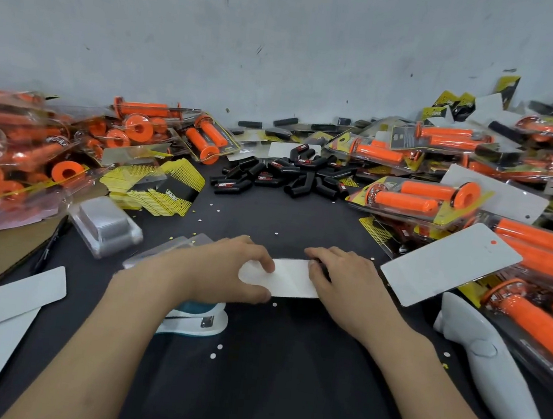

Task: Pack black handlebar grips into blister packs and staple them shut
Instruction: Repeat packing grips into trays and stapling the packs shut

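A white backing card [289, 278] lies face down on the black table, over a clear blister pack whose plastic edge shows at its left. My left hand [227, 269] grips the card's left end, thumb under and fingers curled over it. My right hand [343, 279] holds the right end, its fingers bent over the far edge. A pile of loose black handlebar grips [292, 175] lies further back in the middle. A teal and white stapler [193, 318] sits just under my left wrist.
Packed orange grips in blister packs are heaped at the left [15, 159] and right [475, 204]. Yellow-black printed cards [154, 185] and an empty clear blister [106, 227] lie at the left. White cards [448, 263] and a white controller [491, 368] lie at the right.
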